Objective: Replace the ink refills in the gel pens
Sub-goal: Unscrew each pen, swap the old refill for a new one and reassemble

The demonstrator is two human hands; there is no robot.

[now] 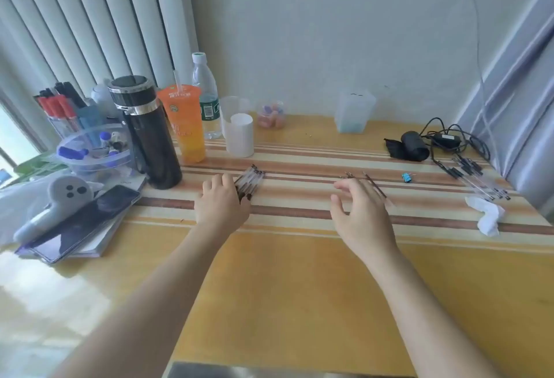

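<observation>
Clear dark-tipped gel pens [251, 181] bunched | left hand [221, 205] touching them, grip unclear | right hand [361, 212] spread over thin refills [374, 187]

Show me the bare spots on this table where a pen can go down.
Widest: plain yellow table this side of the stripes, around both forearms. Also the striped band between left hand and right hand. Crowded: left corner by the thermos and phone; right edge with pens, cable, tissue.

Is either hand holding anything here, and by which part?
Left hand covers the near ends of the gel pens; a grip cannot be told. Right hand is open, holding nothing.
</observation>
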